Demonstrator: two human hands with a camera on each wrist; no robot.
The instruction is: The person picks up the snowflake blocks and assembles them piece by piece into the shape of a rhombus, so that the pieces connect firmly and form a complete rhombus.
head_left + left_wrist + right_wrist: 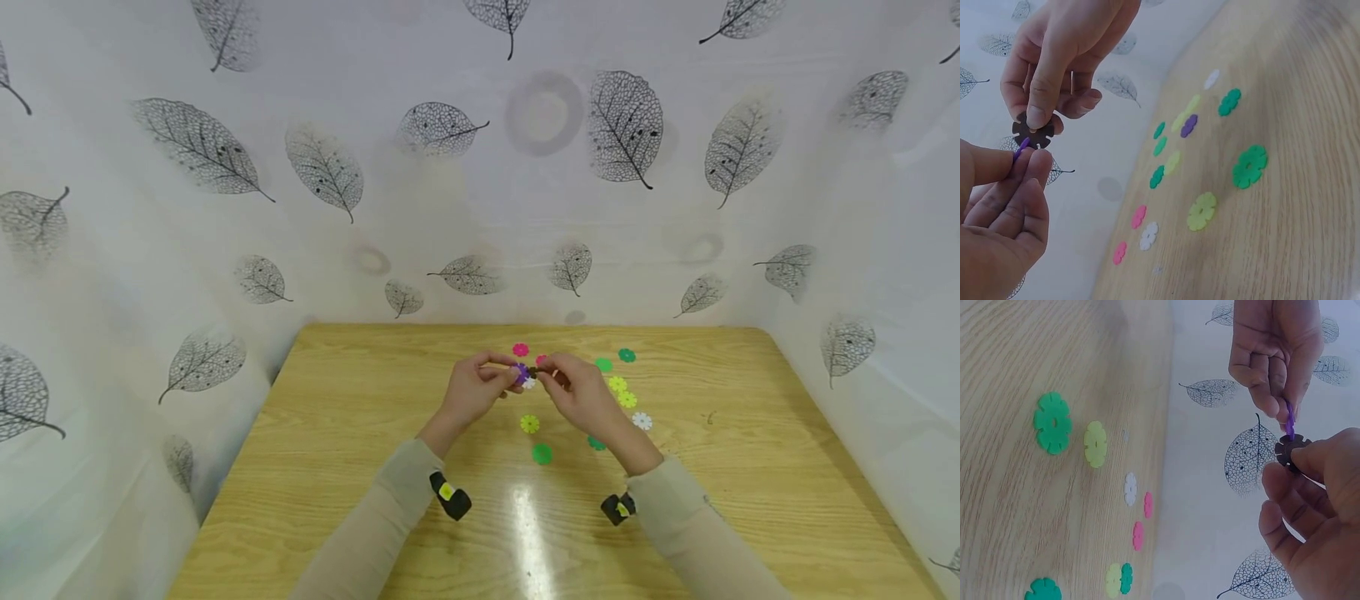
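My left hand (471, 390) pinches a purple flower-shaped plastic disc (1290, 417) between thumb and fingers. In my right hand (587, 398) is a dark brown notched disc (1042, 136), gripped by the thumb and forefinger. Both hands are raised over the far half of the table, fingertips close together. The two discs meet edge to edge, the purple one turned crosswise to the brown one at its rim. Fingers cover part of each disc.
Loose flower discs lie about the wooden table (337, 417): pink (521, 350), yellow (529, 424), green (542, 454), white (642, 421) and another purple one (1189, 125). Behind the table's far edge hangs a white curtain (480, 200) printed with leaves.
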